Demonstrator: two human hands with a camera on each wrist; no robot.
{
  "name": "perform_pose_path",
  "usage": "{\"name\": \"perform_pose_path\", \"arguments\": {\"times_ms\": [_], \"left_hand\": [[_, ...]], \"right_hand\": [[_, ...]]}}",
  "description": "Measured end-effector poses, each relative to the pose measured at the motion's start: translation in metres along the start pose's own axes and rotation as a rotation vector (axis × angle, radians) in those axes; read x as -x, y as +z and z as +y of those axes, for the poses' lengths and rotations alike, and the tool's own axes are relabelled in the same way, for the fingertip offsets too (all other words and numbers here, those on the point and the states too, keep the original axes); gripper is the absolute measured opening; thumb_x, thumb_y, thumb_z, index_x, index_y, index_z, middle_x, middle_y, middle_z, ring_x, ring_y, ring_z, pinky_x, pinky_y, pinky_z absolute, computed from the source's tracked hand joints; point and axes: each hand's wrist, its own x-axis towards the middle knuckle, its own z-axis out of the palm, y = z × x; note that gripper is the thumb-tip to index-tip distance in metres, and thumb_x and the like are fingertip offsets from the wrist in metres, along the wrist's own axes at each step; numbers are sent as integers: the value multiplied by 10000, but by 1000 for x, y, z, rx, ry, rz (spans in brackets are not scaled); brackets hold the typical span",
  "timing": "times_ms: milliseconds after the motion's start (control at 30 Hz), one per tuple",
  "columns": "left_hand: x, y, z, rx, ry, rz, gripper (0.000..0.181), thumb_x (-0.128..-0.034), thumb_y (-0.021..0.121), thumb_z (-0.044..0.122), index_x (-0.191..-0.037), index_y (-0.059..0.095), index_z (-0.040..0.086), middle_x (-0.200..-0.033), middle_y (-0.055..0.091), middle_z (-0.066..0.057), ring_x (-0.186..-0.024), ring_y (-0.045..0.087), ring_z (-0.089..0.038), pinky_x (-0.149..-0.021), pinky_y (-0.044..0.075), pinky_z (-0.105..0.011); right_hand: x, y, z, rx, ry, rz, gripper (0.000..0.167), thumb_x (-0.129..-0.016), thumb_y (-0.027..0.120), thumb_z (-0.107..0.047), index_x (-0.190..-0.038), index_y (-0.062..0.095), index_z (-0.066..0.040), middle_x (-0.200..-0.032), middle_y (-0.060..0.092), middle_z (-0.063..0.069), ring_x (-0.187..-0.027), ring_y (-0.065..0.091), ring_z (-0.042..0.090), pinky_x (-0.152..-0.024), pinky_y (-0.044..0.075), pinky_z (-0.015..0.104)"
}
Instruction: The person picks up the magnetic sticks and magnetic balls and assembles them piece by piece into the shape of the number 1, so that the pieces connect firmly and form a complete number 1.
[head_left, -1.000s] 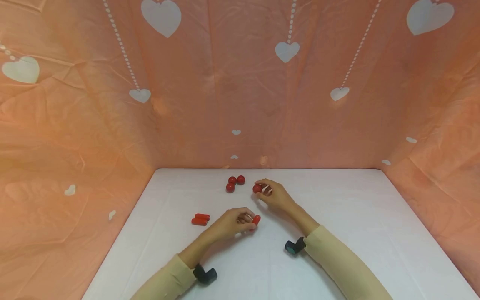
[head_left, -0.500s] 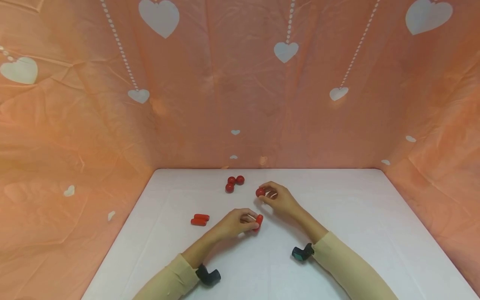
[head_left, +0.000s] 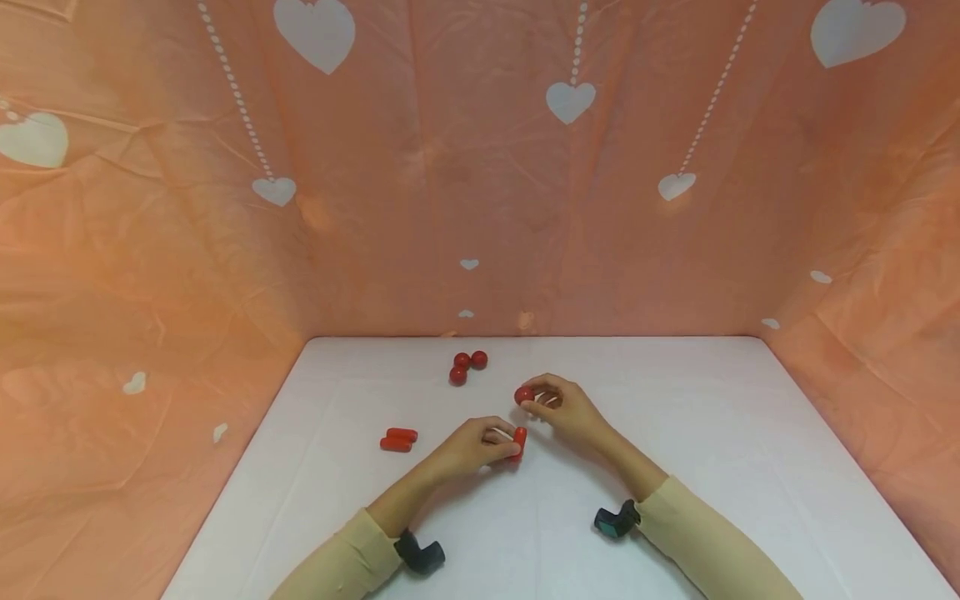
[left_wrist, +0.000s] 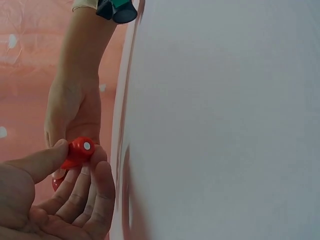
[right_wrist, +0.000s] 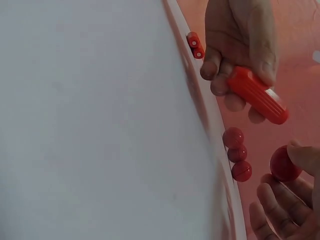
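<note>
My left hand (head_left: 467,447) pinches a red ridged handle (right_wrist: 257,95) between thumb and fingers, tilted upright above the table. The end of the handle facing the left wrist view shows a small white dot. Just behind and to the right, my right hand (head_left: 576,412) holds a shiny red ball (head_left: 523,395) at its fingertips. Ball and handle are close but apart in the head view. Two more red handles (head_left: 396,445) lie side by side on the table, left of my left hand. Three red balls (head_left: 458,376) sit grouped near the back.
The white table (head_left: 675,392) stretches around both hands. Orange cloth (head_left: 487,208) with white hearts stands behind it and on both sides. A dark wrist camera (head_left: 420,553) is strapped on the left wrist, another camera (head_left: 617,521) on the right.
My right hand has come nearer with its ball, moving toward the front and slightly right. My left hand has shifted slightly right and its handle has turned more upright.
</note>
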Motion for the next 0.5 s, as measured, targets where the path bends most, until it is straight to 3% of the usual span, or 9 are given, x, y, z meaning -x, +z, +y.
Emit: {"name": "perform_pose_path", "arguments": {"times_ms": [300,500], "left_hand": [[0,2,0,-10,-28,23,262,-1026,755,269,-1218,709,98,-1013,790,-13,-925,685,-157,-796,551,-317],[-1,5,-1,12,-33,24,268,-1031,746,273,-1221,695,91,-988,786,-15,-897,676,-164,-808,557,-326]], "right_hand": [[8,5,3,-100,22,-6,409,-1029,750,-199,-1384,655,-18,-1153,758,139,-893,738,259,-769,586,317],[9,9,4,-170,50,-16,355,-1040,731,-171,-1355,670,-21,-1151,762,152,-848,724,221,-720,584,302]]}}
